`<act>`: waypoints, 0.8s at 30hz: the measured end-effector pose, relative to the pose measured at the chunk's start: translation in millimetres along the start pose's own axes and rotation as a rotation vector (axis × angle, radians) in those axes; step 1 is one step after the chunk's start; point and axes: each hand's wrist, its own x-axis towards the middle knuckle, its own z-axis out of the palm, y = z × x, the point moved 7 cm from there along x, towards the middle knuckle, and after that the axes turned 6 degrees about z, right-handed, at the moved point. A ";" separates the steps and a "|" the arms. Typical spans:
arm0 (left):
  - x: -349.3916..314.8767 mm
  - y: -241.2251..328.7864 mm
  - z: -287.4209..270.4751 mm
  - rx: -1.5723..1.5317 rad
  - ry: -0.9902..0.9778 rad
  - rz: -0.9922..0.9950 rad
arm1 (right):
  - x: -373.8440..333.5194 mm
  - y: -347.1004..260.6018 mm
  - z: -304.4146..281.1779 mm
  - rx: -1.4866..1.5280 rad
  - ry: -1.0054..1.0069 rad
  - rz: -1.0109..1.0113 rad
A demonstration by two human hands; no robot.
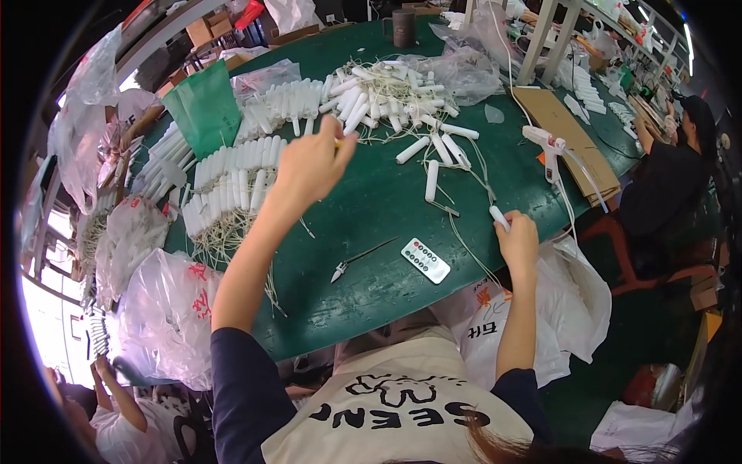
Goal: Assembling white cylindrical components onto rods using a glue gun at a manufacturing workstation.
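My left hand (315,161) reaches over the table to the near edge of a heap of white tubes (386,93) with thin pale wires. Its fingers are closed, and a small yellowish bit shows between them; the rest is hidden. My right hand (518,238), at the table's front edge, grips a white tube (499,216) trailing a wire. Several loose wired tubes (431,181) lie between the heap and that hand. Between my arms sit a silver remote control (425,261) and a small white pointed bulb (338,272) on a dark wire.
A white glue gun (550,151) stands at the right beside flat cardboard (572,131). Rows of white tubes (232,185) line the left side, near a green bag (202,112). A dark mug (403,29) is at the back. Plastic bags (166,301) hang by the edge; other people work nearby.
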 end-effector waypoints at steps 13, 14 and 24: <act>-7.6 56.9 135.4 -0.237 -0.437 -0.049 | -47.4 -32.5 -100.9 1.737 -0.510 -0.369; -3.8 63.0 142.3 -0.239 -0.438 -0.047 | -48.0 -32.1 -101.1 1.735 -0.508 -0.368; -1.4 57.5 174.9 -0.157 -0.469 -0.081 | -50.4 7.4 -136.3 2.319 -0.357 -0.538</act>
